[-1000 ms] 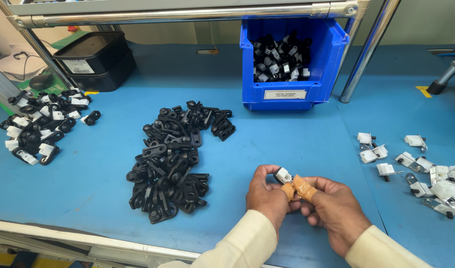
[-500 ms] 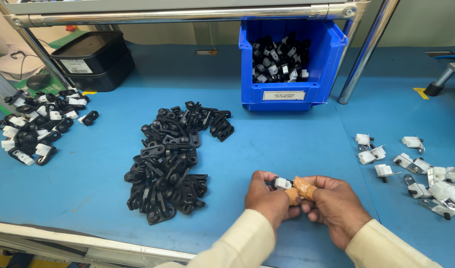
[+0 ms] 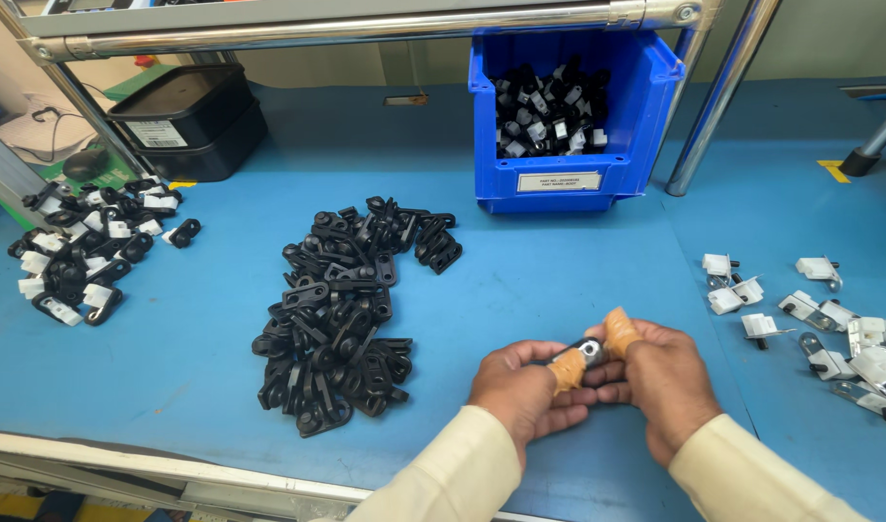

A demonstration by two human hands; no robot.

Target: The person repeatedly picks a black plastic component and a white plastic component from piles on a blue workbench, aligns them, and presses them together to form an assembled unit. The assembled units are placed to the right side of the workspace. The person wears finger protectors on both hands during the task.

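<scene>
Both hands meet low in the head view over the blue table [image 3: 578, 271]. My left hand [image 3: 523, 389] and my right hand [image 3: 661, 380] pinch one small black-and-metal part [image 3: 586, 351] between them; the thumb tips wear tan finger cots. A long heap of black plastic clips [image 3: 342, 314] lies just left of my left hand. White-and-metal small parts [image 3: 820, 314] are scattered to the right of my right hand.
A blue bin [image 3: 573, 179] holding black-and-white assembled pieces stands at the back centre. Another pile of black-and-white pieces [image 3: 85, 256] lies far left, with black trays [image 3: 187, 126] behind it. A metal rail [image 3: 366, 24] and an upright post [image 3: 718, 97] cross the back.
The white piece seen between my fingers a second ago has turned; a black-and-metal side now shows. My hands stay together, shifted slightly lower and nearer.
</scene>
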